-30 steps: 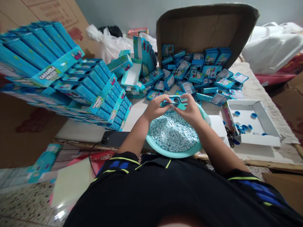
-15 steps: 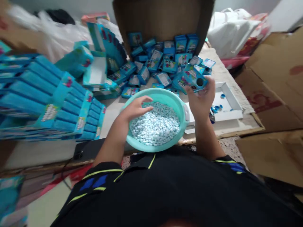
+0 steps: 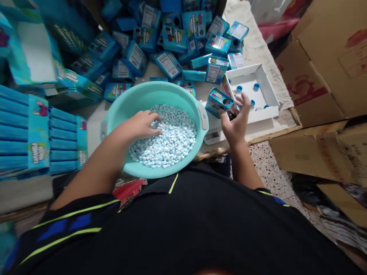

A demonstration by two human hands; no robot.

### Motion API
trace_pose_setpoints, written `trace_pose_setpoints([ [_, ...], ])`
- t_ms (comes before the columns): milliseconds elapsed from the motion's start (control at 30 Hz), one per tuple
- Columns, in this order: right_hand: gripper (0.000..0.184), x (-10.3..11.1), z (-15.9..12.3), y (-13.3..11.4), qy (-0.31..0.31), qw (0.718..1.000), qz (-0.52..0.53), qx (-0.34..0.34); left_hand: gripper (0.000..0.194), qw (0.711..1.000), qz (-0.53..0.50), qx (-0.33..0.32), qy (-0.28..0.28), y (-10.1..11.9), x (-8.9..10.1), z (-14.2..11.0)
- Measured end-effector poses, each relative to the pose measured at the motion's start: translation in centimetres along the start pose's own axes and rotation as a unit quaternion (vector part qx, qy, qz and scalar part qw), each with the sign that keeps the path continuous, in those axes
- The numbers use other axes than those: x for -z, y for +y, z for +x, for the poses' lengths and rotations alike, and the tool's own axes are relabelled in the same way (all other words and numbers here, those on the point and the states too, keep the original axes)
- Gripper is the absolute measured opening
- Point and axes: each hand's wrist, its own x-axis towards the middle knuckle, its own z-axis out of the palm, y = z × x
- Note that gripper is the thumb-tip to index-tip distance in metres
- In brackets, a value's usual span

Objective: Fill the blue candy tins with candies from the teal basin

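A teal basin (image 3: 134, 100) holds a heap of pale blue candies (image 3: 172, 141) right in front of me. My left hand (image 3: 142, 124) lies on the heap with its fingers curled into the candies. To the right of the basin, a small blue box (image 3: 218, 101) with a round hole in its top rests on a white scale (image 3: 211, 136). My right hand (image 3: 236, 120) is at that box's right end, thumb under it and fingers loosely round it.
A white tray (image 3: 269, 114) with a few blue caps (image 3: 254, 87) stands beyond my right hand. Several small blue boxes (image 3: 172, 38) are piled behind the basin. Stacked blue display cartons (image 3: 23, 133) fill the left. Cardboard boxes (image 3: 329, 57) stand on the right.
My hands parted: the left one dropped into the candies. The right one carried the small blue box rightward and down onto the scale. My view swung right and down.
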Motion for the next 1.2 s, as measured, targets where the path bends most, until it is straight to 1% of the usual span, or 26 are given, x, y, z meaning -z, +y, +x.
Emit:
trace_pose_setpoints([
  [33,0.071,0.5,-0.8,0.4,0.027,1.000,-0.005,-0.002,0.060,1.000,0.019,0.000,-0.004,0.3,0.1,0.1],
  [100,0.066,1.2,-2.9,1.8,0.071,0.997,-0.021,-0.028,0.053,0.998,0.059,0.006,-0.027,1.2,0.4,0.6],
  [167,0.065,1.5,-5.1,3.4,0.097,0.993,-0.030,-0.063,0.047,0.993,0.103,0.017,-0.063,2.3,0.9,1.4],
  [267,0.063,1.2,-7.7,5.4,0.108,0.989,-0.023,-0.096,0.043,0.982,0.148,0.022,-0.115,3.5,1.8,2.8],
  [333,0.061,0.7,-8.4,5.9,0.097,0.989,-0.031,-0.103,0.041,0.980,0.147,0.019,-0.131,3.6,2.4,3.6],
  [433,0.059,0.5,-8.3,5.9,0.078,0.989,-0.049,-0.115,0.038,0.988,0.098,0.011,-0.118,2.7,2.9,4.2],
  [500,0.058,0.5,-8.1,5.7,0.075,0.988,-0.038,-0.128,0.034,0.991,0.068,0.017,-0.112,2.0,3.0,4.3],
  [567,0.052,0.7,-7.9,5.5,0.069,0.988,-0.022,-0.135,0.027,0.991,0.059,0.032,-0.116,1.6,3.1,4.4],
  [667,0.038,0.8,-7.7,5.3,0.071,0.989,-0.018,-0.125,0.019,0.991,0.056,0.032,-0.121,1.7,3.3,4.3],
  [767,0.030,0.8,-7.6,5.2,0.086,0.989,-0.026,-0.116,0.018,0.995,0.017,-0.005,-0.102,2.1,3.6,4.1],
  [833,0.030,0.8,-7.6,5.1,0.083,0.989,-0.029,-0.119,0.019,0.996,-0.016,-0.031,-0.085,2.2,3.8,3.9],
  [933,0.030,0.8,-7.6,5.1,0.080,0.989,-0.026,-0.118,0.023,0.996,-0.048,-0.050,-0.059,2.2,3.8,3.7],
  [1100,0.034,0.7,-7.6,5.2,0.078,0.990,-0.054,-0.105,0.027,0.995,-0.075,-0.055,-0.024,1.8,3.8,3.5],
  [1200,0.032,0.7,-7.6,5.3,0.087,0.991,-0.039,-0.097,0.027,0.995,-0.084,-0.047,0.002,1.9,3.8,3.1],
])
